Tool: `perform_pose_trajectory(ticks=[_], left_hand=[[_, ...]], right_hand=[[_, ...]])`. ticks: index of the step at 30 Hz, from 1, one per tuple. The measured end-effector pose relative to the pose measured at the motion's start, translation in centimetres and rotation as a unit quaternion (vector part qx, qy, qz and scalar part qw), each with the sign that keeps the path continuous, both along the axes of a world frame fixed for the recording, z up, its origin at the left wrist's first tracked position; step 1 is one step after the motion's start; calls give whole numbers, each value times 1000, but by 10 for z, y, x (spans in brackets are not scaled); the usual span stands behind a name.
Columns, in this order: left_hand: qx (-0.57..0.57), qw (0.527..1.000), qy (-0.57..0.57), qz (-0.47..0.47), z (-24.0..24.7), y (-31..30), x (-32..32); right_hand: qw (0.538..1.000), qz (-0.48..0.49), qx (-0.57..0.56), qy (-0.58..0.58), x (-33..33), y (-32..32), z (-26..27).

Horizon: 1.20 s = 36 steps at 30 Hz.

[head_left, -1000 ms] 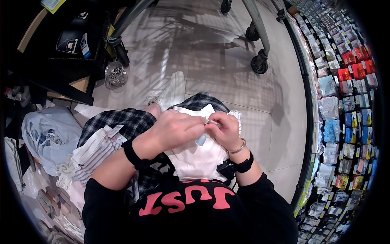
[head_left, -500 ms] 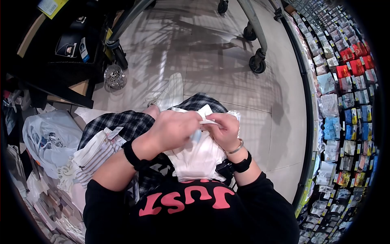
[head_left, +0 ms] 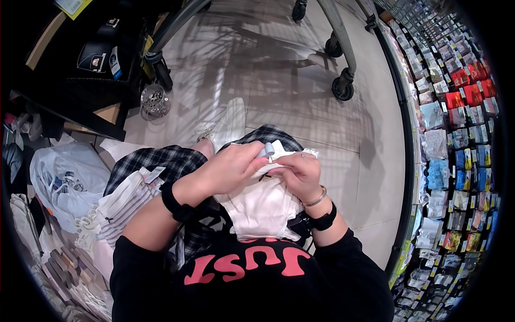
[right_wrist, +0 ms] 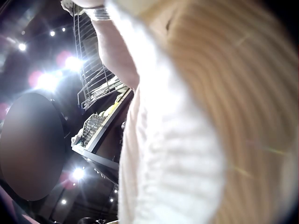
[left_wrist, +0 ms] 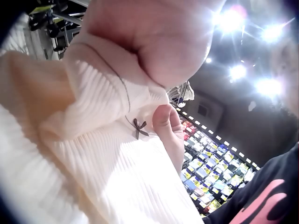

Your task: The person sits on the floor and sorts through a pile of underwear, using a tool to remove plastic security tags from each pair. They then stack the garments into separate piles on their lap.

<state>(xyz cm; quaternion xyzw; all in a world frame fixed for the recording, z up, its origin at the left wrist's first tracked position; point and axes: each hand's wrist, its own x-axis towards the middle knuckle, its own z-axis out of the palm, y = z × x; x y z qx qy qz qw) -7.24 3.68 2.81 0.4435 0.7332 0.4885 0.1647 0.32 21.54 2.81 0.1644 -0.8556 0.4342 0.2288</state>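
A white ribbed garment (head_left: 257,206) lies over the lap in the head view, its upper edge raised between both hands. The left hand (head_left: 228,169) pinches that edge from the left, and a small grey-blue piece (head_left: 269,149) stands at its fingertips. From the right, the right hand (head_left: 300,173) pinches the same edge with thumb and fingers, close to the left fingertips. A small dark bow (left_wrist: 139,128) on the ribbed cloth shows in the left wrist view below the left hand (left_wrist: 149,42). Blurred ribbed cloth (right_wrist: 173,149) fills much of the right wrist view.
Striped folded garments (head_left: 126,206) lie left of the lap, beside a white plastic bag (head_left: 70,180). A clear container (head_left: 155,102) stands on the floor near a black shelf unit. Wheeled metal legs (head_left: 343,53) stand ahead. Packaged goods (head_left: 458,166) hang along the right.
The grey-blue piece has moved from below the left fingers to above the fingertips. The left hand has turned, and the dark bow has come into view. Both hands stay at the garment's edge.
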Motion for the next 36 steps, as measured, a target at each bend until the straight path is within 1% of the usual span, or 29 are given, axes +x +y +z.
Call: perform_pose_trajectory(ticks=[4, 10, 19, 22, 24, 26, 29, 30, 33, 34, 36], left_hand=[[16, 1000, 5, 3, -4, 1, 0], [-9, 1000, 18, 2, -1, 0, -2], [-15, 1000, -22, 2, 1, -1, -3], [-50, 997, -58, 11, 6, -1, -6], [-7, 988, -146, 52, -8, 1, -9], [15, 963, -250, 101, -11, 0, -14], [-21, 955, -285, 83, -6, -3, -23], [-46, 979, -192, 48, -8, -4, -23], [-63, 957, -276, -68, 2, -5, -19], [-23, 947, -311, -75, -14, -2, -19], [-30, 944, -319, -83, -10, -5, -19]], right_hand=[[1000, -10, -6, -14, 2, -1, -1], [1000, -11, -20, -16, 2, -2, -1], [1000, -2, -4, -21, 2, -1, -1], [1000, 2, 2, -25, 2, 0, -2], [999, 15, 11, -36, 3, 1, 0], [998, 58, 23, -22, 0, 3, -1], [995, 99, 16, -7, -1, 5, -5], [994, 108, 9, -4, -2, 5, -6], [997, 67, -23, -25, -1, 1, -4], [997, 62, -30, -36, -1, 1, -4], [996, 51, -43, -57, 1, 0, -3]])
